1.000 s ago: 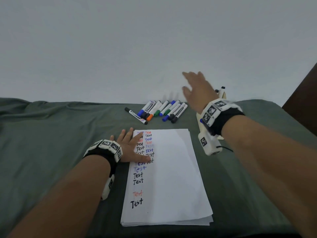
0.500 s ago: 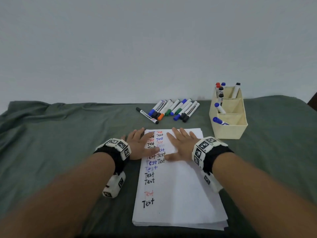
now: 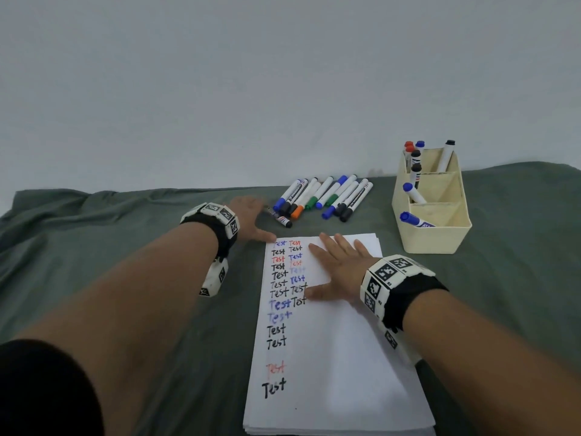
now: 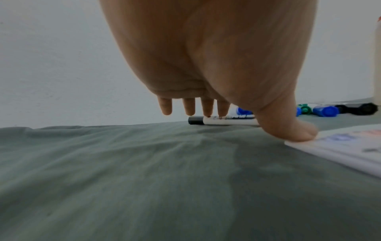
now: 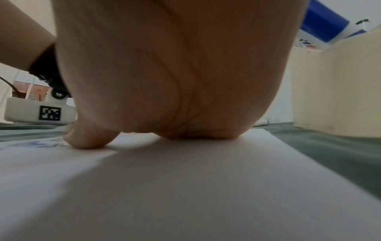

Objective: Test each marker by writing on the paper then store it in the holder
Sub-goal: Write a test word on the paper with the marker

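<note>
Because the next marker to test lies apart from the rest, the left hand (image 3: 248, 215) is stretched out over it with fingers (image 4: 207, 107) straight and slightly spread, holding nothing. In the left wrist view the fingertips hang just above the black-capped marker (image 4: 222, 120), perhaps brushing its barrel, while the thumb rests on the near corner of the paper (image 3: 339, 357), likely steadying the reach. Just to the right of those fingers, the untested markers (image 3: 327, 195) lie side by side on the green cloth (image 3: 125, 278), caps toward the person, so any one can be lifted singly.

Further right, the right hand (image 3: 341, 269) lies flat on the paper, fingers extended and fanned, thumb beside the columns of "Test" words; my reading is that it pins the loose stack so it cannot slide. It grips nothing.

Beyond its little finger, well apart, stands the cream holder (image 3: 437, 237), its compartments already taking several tested markers, set on that side presumably so the writing hand can drop each in.
</note>
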